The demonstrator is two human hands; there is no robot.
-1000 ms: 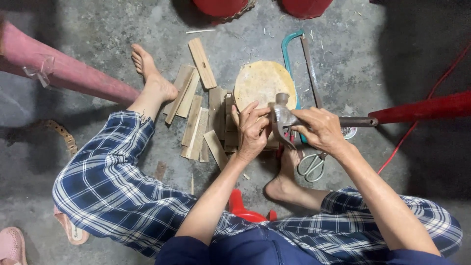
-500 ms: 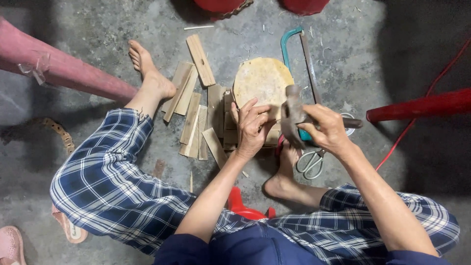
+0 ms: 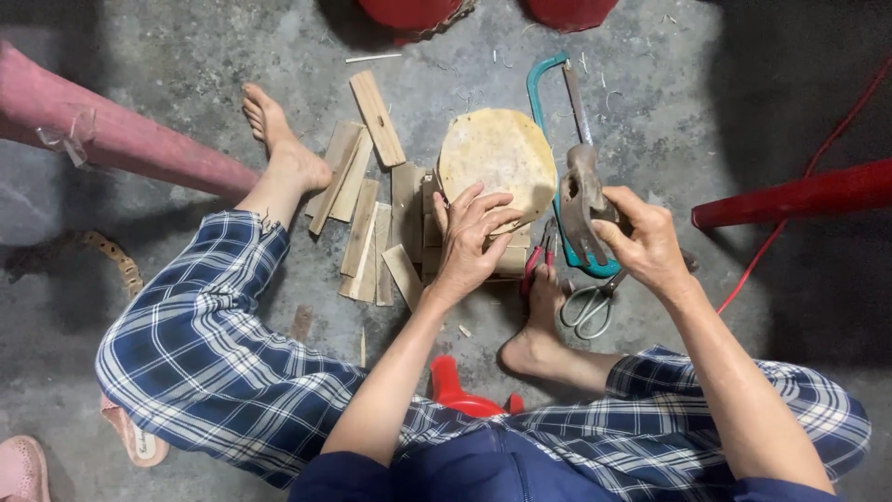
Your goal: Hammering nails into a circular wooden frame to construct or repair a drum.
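Right hand [image 3: 646, 244] clamped on hammer [image 3: 581, 200] handle, head raised right of round wooden block [image 3: 497, 167], left hand [image 3: 469, 244] pressed open-fingered on block's near edge, wood strips [image 3: 367, 232] scattered left, green hacksaw [image 3: 553, 121] and scissors [image 3: 590, 305] on concrete floor [image 3: 186, 112] at right.

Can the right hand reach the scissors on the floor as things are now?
Probably not freely: the right hand is closed around a hammer. The scissors lie uncovered just below it on the floor, so nothing else blocks the way.

Right hand [image 3: 650, 244] raised — hammer [image 3: 581, 209] lifted off block; head tilted up
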